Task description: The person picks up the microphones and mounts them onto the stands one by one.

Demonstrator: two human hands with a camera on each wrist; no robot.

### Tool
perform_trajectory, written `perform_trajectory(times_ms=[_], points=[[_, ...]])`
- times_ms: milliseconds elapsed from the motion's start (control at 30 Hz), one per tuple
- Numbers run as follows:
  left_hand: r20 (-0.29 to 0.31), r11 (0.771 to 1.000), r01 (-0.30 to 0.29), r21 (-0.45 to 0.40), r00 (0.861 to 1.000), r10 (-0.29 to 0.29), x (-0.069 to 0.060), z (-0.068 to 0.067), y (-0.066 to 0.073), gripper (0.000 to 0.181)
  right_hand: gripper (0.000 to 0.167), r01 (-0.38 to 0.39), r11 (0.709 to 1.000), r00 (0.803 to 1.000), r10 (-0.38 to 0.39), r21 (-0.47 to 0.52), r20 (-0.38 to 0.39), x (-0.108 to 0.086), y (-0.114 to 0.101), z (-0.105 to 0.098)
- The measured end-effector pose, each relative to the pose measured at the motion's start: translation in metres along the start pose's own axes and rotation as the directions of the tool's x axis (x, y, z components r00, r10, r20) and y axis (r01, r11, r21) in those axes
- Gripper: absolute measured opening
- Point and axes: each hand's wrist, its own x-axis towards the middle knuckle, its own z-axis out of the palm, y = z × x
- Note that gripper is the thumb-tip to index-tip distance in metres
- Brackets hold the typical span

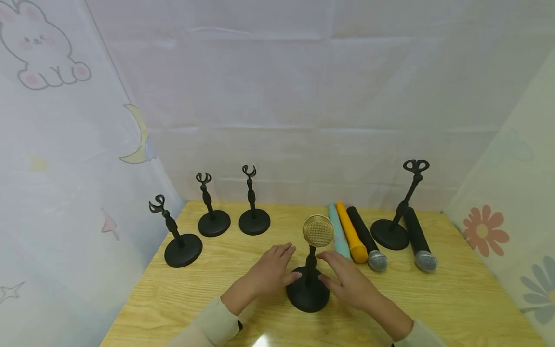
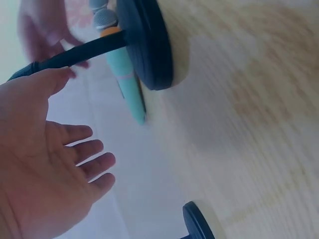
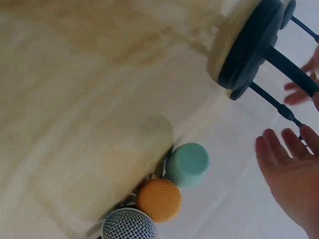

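Note:
A microphone with a gold mesh head (image 1: 318, 231) sits on a black desk stand whose round base (image 1: 308, 295) rests on the table, near its front middle. My left hand (image 1: 270, 271) is to the left of the pole, fingers extended and spread. On the other side is my right hand (image 1: 349, 280), its fingers loosely bent and the thumb beside the pole. In the left wrist view, the left hand (image 2: 55, 169) has its palm showing and its thumb near the pole; whether it touches cannot be told. The right wrist view shows the right hand (image 3: 294, 179) with fingers apart.
At the left stand three black clip stands (image 1: 182, 250) (image 1: 214, 223) (image 1: 254, 221). Right of the gold microphone lie a mint microphone (image 1: 340, 233), an orange one (image 1: 353, 236) and a black one (image 1: 366, 236). Farther right are another stand (image 1: 390, 234) and black microphone (image 1: 418, 236).

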Motion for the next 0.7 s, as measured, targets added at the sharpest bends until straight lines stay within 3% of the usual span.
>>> perform_trajectory(times_ms=[200,433,567,700], points=[[-0.129,0.998,-0.058,-0.031,0.990,0.054,0.000,-0.008,0.003,0.064,0.055,-0.083,0.996,0.989,0.084,-0.015,0.124,-0.004,0.003,0.011],[-0.289,0.981,-0.182,-0.061,0.944,0.157,0.004,-0.011,0.010,0.058,0.059,-0.072,0.995,0.970,0.086,-0.070,0.227,-0.006,0.005,0.017],[-0.319,0.970,-0.223,-0.098,0.930,0.182,0.006,-0.012,0.012,0.056,0.063,-0.060,0.997,0.958,0.071,-0.047,0.278,-0.008,0.006,0.019],[-0.306,0.960,-0.225,-0.168,0.937,0.166,0.008,-0.013,0.017,0.056,0.063,-0.018,0.999,0.954,0.030,-0.045,0.297,-0.009,0.007,0.023]])
